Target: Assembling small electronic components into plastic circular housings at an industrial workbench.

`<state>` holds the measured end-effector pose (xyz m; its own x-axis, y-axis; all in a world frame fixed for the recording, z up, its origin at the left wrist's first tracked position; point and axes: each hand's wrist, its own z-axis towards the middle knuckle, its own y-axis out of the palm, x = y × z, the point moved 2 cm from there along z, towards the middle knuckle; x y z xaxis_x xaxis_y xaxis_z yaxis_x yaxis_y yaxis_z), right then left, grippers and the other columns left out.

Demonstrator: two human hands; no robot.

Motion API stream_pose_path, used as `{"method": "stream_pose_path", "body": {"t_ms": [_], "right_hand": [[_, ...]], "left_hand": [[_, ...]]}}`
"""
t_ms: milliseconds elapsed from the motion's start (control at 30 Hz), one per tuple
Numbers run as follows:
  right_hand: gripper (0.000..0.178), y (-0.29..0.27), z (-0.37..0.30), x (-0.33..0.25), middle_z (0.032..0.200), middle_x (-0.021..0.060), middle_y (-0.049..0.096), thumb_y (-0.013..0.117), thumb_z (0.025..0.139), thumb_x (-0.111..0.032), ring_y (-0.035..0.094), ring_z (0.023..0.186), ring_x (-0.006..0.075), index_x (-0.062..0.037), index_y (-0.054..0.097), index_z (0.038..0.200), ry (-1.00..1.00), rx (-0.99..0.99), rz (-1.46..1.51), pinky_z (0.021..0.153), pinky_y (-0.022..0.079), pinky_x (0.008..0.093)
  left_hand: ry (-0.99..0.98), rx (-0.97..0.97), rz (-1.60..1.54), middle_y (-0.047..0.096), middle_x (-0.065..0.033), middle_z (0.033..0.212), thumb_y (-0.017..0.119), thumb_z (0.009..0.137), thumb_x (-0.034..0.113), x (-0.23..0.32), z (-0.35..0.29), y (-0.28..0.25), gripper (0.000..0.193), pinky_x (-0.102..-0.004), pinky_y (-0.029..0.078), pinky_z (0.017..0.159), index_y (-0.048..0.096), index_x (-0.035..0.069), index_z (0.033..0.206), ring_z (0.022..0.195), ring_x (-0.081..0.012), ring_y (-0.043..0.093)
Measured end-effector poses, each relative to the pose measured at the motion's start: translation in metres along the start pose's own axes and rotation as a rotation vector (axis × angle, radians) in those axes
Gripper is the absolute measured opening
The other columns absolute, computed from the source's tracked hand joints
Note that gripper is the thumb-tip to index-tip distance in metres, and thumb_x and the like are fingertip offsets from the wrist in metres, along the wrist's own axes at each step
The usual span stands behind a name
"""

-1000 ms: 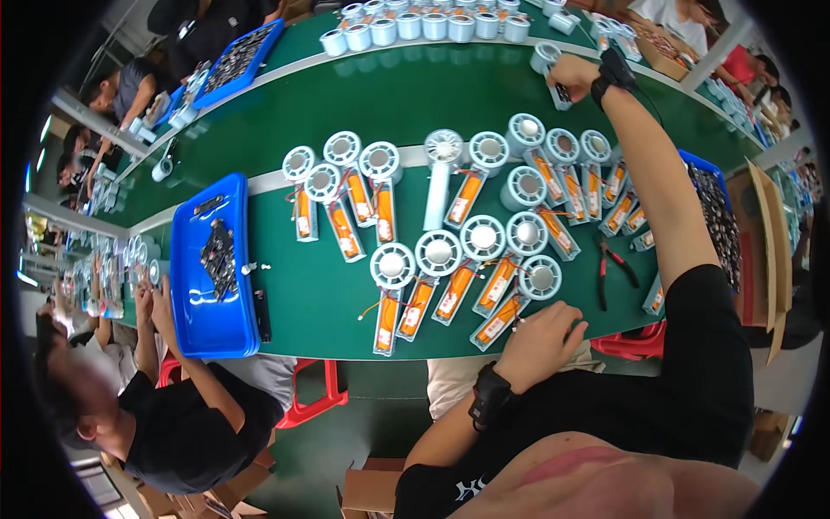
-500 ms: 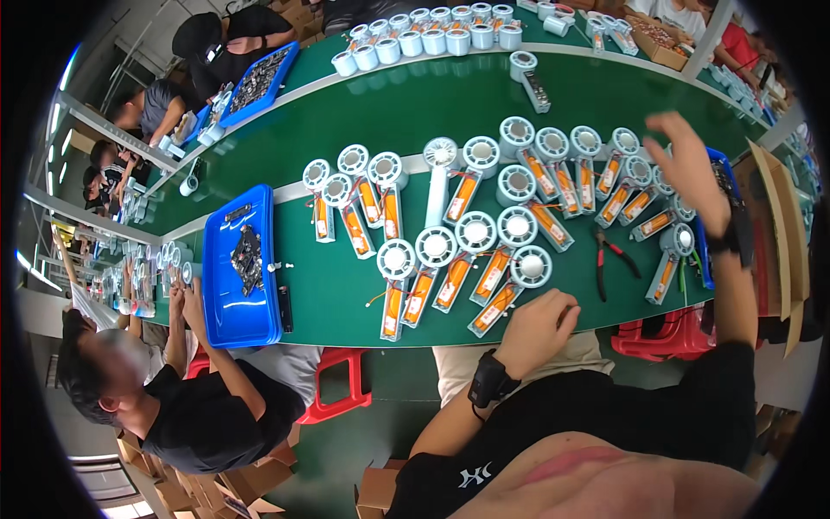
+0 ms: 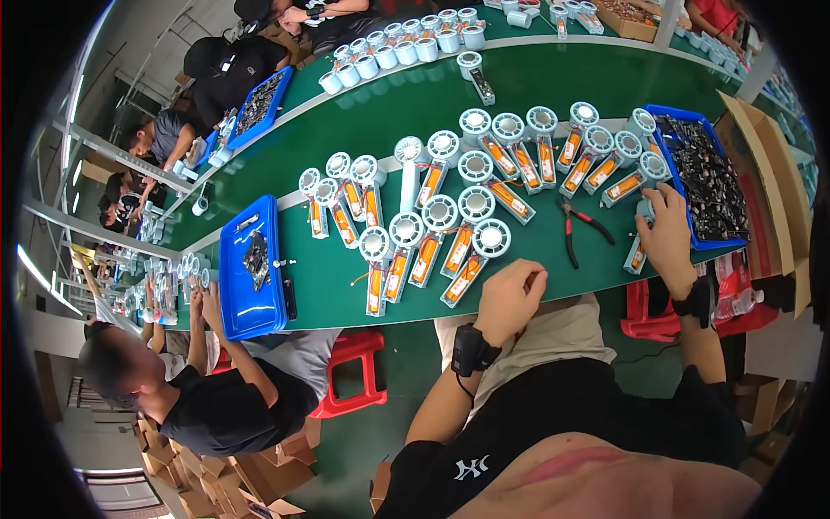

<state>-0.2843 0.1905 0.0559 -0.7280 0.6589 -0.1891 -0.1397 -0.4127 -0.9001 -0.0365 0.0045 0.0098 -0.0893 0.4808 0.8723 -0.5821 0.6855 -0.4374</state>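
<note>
Near the table's right front, my right hand is closed around a partly built handheld fan, pale blue, whose round head the fingers partly cover. By the front edge, my left hand rests with curled fingers, nothing visible in it. Just beyond it lies another open fan, its handle showing an orange battery. Several more of these fans stretch across the table, among them one with a closed white handle. Between my hands lie red-handled pliers.
A blue tray of dark small parts sits at the right beside an open cardboard box. Another blue tray stands left, near a seated co-worker. One fan lies farther back, before rows of fan heads.
My right hand has come down from above the far right fans onto the fan near the front edge. My left hand stays by the edge, its fingers more curled. The view has shifted right.
</note>
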Motion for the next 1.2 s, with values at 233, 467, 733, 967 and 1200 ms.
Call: {"method": "stream_pose_path", "body": {"t_ms": [233, 467, 733, 967, 1200], "right_hand": [[0.036, -0.034, -0.013, 0.001, 0.133, 0.0169, 0.059, 0.075, 0.081, -0.001, 0.058, 0.122, 0.0364, -0.0055, 0.069, 0.116, -0.103, 0.147, 0.189, 0.1, 0.05, 0.0428], [0.035, -0.059, -0.029, -0.072, 0.128, 0.0148, 0.063, 0.08, 0.075, -0.005, 0.062, 0.116, 0.0328, -0.0058, 0.072, 0.11, -0.119, -0.023, 0.574, 0.093, 0.053, 0.0405], [0.024, 0.02, -0.015, -0.151, 0.116, 0.0106, 0.066, 0.078, 0.08, -0.014, 0.062, 0.107, 0.0326, -0.0093, 0.074, 0.103, -0.366, -0.026, 0.639, 0.091, 0.054, 0.0438], [0.023, -0.014, 0.003, -0.106, 0.114, 0.0135, 0.066, 0.072, 0.088, -0.012, 0.063, 0.104, 0.0315, -0.006, 0.071, 0.111, -0.05, -0.21, 1.017, 0.09, 0.054, 0.0433], [0.029, -0.014, 0.026, 0.084, 0.111, 0.0145, 0.07, 0.07, 0.09, -0.011, 0.064, 0.107, 0.037, -0.0057, 0.068, 0.119, -0.005, 0.295, -0.187, 0.094, 0.053, 0.0446]], "left_hand": [[0.004, 0.058, 0.002, 0.069, -0.0085, 0.082, 0.073, 0.092, 0.01, 0.001, -0.004, -0.001, 0.011, -0.0323, 0.054, 0.061, 0.07, 0.002, 0.099, 0.066, -0.0208, 0.068], [0.123, 0.086, -0.121, 0.066, -0.011, 0.101, 0.075, 0.089, 0.009, 0.013, -0.024, 0.016, 0.026, -0.0284, 0.049, 0.069, 0.068, 0.002, 0.113, 0.08, -0.0203, 0.063], [0.182, 0.278, 0.111, 0.053, -0.0224, 0.133, 0.075, 0.082, 0.003, 0.034, -0.072, 0.043, 0.051, -0.0472, 0.045, 0.103, 0.06, -0.001, 0.13, 0.123, -0.0411, 0.053], [0.155, 0.261, 0.225, 0.05, -0.022, 0.137, 0.065, 0.084, -0.007, 0.011, -0.07, 0.046, 0.048, -0.0475, 0.042, 0.107, 0.059, -0.002, 0.132, 0.128, -0.0402, 0.049], [0.132, 0.27, 0.165, 0.051, -0.0196, 0.137, 0.061, 0.084, -0.011, 0.007, -0.049, 0.039, 0.044, -0.0474, 0.042, 0.107, 0.061, -0.002, 0.128, 0.127, -0.0394, 0.05]]}}
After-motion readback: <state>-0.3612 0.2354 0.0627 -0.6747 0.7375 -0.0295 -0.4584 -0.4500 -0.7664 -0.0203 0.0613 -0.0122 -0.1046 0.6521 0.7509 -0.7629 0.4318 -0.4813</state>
